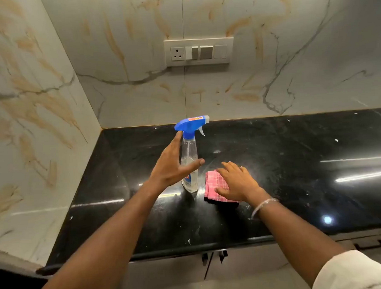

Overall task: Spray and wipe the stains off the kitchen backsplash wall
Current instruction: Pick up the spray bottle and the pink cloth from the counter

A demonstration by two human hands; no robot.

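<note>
Hovering beside upright spray bottle [188,149]: left hand [173,165], fingers straight, apart, no grip. On pink cloth [211,180], just right of bottle: right hand [236,182] flat, fingers spread. Bottle, cloth on black counter [296,161]; stained backsplash [248,86] far.

Black countertop [296,152] bears spray bottle [189,166], pink cloth [211,183].

A switch panel [199,51] with one socket [177,53] sat above a glossy black countertop [296,161]; cabinet doors [246,267] lay below.
</note>
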